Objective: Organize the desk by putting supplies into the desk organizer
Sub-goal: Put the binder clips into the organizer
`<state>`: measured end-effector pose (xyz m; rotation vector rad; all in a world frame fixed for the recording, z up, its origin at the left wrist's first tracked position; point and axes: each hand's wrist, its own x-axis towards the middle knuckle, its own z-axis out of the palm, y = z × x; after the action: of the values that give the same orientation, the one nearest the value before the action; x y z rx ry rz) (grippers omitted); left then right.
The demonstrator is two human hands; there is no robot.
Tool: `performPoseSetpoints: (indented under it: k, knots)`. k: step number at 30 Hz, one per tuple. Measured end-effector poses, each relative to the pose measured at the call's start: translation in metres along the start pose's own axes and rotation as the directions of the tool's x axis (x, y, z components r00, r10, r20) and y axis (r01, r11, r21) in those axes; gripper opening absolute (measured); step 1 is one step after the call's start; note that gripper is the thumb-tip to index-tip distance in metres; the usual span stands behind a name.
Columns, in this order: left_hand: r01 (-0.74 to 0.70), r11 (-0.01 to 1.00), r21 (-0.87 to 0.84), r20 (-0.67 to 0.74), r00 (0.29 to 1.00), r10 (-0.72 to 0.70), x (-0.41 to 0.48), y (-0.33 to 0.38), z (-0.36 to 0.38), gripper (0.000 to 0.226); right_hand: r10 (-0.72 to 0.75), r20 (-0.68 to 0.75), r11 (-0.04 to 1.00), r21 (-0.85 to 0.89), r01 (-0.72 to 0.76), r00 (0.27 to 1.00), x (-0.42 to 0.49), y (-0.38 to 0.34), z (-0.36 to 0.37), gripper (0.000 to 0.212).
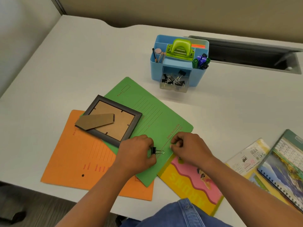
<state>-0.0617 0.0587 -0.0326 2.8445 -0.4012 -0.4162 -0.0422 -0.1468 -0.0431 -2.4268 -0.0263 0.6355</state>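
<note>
A blue desk organizer [156, 69] stands at the back of the white desk. It holds a green hole punch [180, 48], pencils [159, 57], purple and green markers [200, 61], and a clear drawer [173, 84] pulled out with several black binder clips. My left hand [136, 153] pinches a black binder clip [157, 151] over the green folder [157, 118]. My right hand [188, 148] is beside it, fingers curled at the folder's edge; whether it holds anything is hidden.
A dark picture frame [111, 119] lies face down on the green folder and an orange folder [78, 159]. A yellow and pink book [195, 182] lies under my right wrist. Spiral calendars and booklets [278, 163] lie at the right. A cable slot [252, 53] opens behind the organizer.
</note>
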Motion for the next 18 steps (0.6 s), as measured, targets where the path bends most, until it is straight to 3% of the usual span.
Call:
performPoseSetpoints:
  k: [4,6,11,15,18]
  knots:
    - [0.014,1.0,-0.028,-0.115,0.993,-0.017,0.006,0.005,-0.007,0.034,-0.127,0.001,0.991,0.042,0.127,0.992,-0.002,-0.011,-0.004,0.036]
    - [-0.001,0.997,-0.084,-0.188,0.982,-0.015,0.011,0.007,-0.012,0.034,-0.193,-0.004,0.973,0.128,0.192,0.981,-0.003,-0.016,-0.007,0.041]
    - [-0.067,0.985,-0.157,-0.343,0.939,0.009,0.026,0.009,-0.022,0.031,-0.246,-0.116,0.932,0.243,0.267,0.962,0.007,-0.022,-0.023,0.025]
    - [-0.089,0.984,-0.152,-0.383,0.923,0.024,0.037,0.01,-0.032,0.029,-0.309,-0.088,0.917,0.235,0.321,0.947,0.017,-0.024,-0.045,0.022]
    - [-0.107,0.974,-0.201,-0.417,0.909,0.013,0.045,0.012,-0.039,0.033,-0.291,-0.16,0.921,0.218,0.322,0.943,0.027,-0.026,-0.062,0.013]
